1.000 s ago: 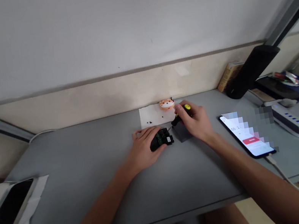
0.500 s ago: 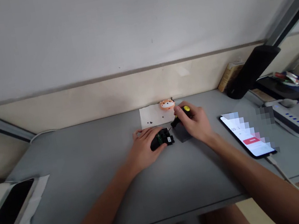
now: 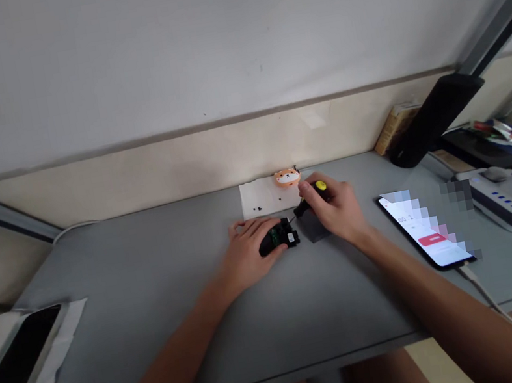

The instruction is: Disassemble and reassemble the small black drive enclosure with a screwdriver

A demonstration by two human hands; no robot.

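Note:
A small black device with a green circuit board (image 3: 276, 236) lies on the grey desk (image 3: 148, 256). Over its left side my left hand (image 3: 249, 252) is curled, fingers along the back edge and thumb along the front. My right hand (image 3: 335, 207) grips a black and yellow screwdriver (image 3: 302, 208), its thin shaft pointing down-left to the device's right part. Behind them a white paper (image 3: 257, 198) carries several tiny dark pieces. An orange and white animal-faced item (image 3: 287, 177) sits at the paper's back right.
On the right are a lit phone (image 3: 424, 231) with a cable, a power strip (image 3: 510, 203), a black cylinder (image 3: 436, 120) and a worn box (image 3: 396, 127). A dark tablet-like object (image 3: 18, 362) rests on papers at the left. The wall rises behind the desk.
The view has shifted very slightly. Both hands, the device and the screwdriver keep nearly the same positions relative to each other.

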